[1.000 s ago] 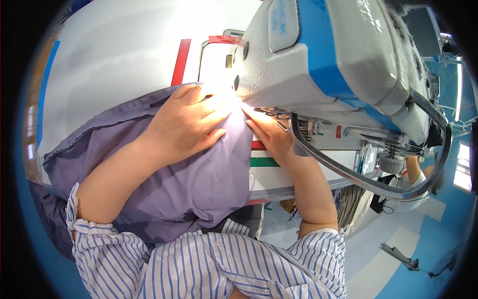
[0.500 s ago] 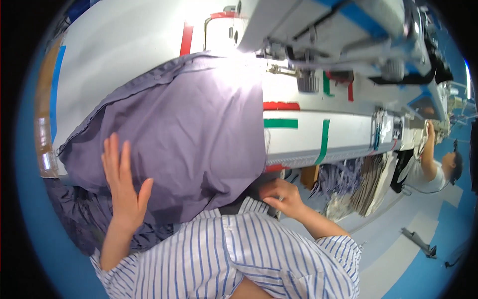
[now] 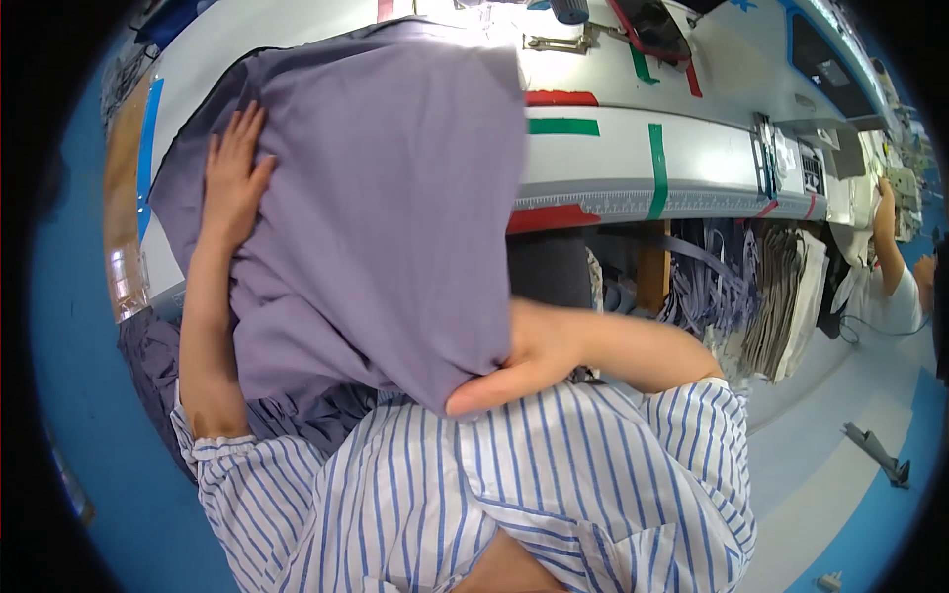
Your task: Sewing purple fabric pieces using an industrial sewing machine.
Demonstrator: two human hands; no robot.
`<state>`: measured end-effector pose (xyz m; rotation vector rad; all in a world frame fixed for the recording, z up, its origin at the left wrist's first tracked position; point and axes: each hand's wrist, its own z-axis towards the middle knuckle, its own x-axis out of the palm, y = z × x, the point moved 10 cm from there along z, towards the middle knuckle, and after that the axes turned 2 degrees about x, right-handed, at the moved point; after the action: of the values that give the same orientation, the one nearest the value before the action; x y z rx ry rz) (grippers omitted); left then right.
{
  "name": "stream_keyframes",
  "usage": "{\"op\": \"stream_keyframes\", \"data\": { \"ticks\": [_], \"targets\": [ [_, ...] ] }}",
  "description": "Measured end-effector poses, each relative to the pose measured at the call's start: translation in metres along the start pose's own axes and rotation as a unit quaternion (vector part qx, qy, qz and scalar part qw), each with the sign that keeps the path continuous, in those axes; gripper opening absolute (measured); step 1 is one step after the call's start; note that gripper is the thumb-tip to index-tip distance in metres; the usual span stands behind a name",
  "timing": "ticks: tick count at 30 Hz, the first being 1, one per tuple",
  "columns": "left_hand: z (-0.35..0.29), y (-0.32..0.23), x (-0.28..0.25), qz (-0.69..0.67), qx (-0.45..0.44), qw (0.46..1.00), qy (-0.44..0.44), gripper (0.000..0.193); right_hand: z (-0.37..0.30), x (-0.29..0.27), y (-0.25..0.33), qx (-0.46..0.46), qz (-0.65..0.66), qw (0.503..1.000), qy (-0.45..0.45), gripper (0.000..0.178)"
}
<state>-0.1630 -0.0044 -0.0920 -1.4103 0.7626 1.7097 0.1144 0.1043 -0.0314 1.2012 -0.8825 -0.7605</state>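
Observation:
A large piece of purple-grey fabric (image 3: 376, 198) spreads over the white sewing table and hangs over its near edge toward my lap. My left hand (image 3: 235, 188) lies flat on the cloth's left part, fingers stretched toward the far side. At the near right corner, my right hand (image 3: 529, 351) grips the fabric's edge, with the thumb on top and the other fingers hidden behind the cloth. The fabric's far edge runs up to the bright glare by the machine, where details are washed out.
A ruler strip (image 3: 613, 206) lines the table's front edge, with green tape (image 3: 657, 173) and red tape (image 3: 554, 217) beside it. A phone (image 3: 650, 30) lies at the back. Below hang purple strips (image 3: 712, 272) and folded cloth pieces (image 3: 776, 296). At far right, another person's arm (image 3: 888, 227) reaches up.
My left hand has moved farther up the cloth. My right hand has come up from below the table edge and drawn the fabric's near right corner toward me. The view has shifted.

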Motion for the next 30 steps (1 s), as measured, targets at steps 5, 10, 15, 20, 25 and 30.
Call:
{"op": "stream_keyframes", "data": {
  "ticks": [5,10,15,20,25,30],
  "targets": [
    [0.005,0.007,-0.025,0.046,0.1,0.994,-0.016,0.056,-0.071,0.044,-0.139,0.285,0.03,0.957,-0.045,0.045],
    [0.006,0.0,-0.024,0.065,0.128,0.99,-0.003,0.057,-0.08,0.024,-0.122,0.286,0.263,0.909,-0.149,0.025],
    [0.008,-0.007,-0.027,0.074,0.113,0.991,-0.024,0.053,-0.062,-0.003,-0.101,0.143,0.106,0.965,-0.191,0.027],
    [-0.015,0.007,-0.034,0.071,0.097,0.993,-0.018,0.047,-0.095,0.03,-0.117,0.141,0.286,0.944,-0.079,0.027],
    [-0.022,-0.028,-0.074,-0.194,-0.099,0.975,-0.048,0.057,-0.107,0.018,-0.172,0.279,0.358,0.843,-0.286,0.063],
    [-0.137,-0.11,-0.086,-0.251,0.09,0.961,-0.077,0.045,-0.009,-0.014,-0.135,0.291,0.095,0.935,-0.182,0.04]
  ]
}}
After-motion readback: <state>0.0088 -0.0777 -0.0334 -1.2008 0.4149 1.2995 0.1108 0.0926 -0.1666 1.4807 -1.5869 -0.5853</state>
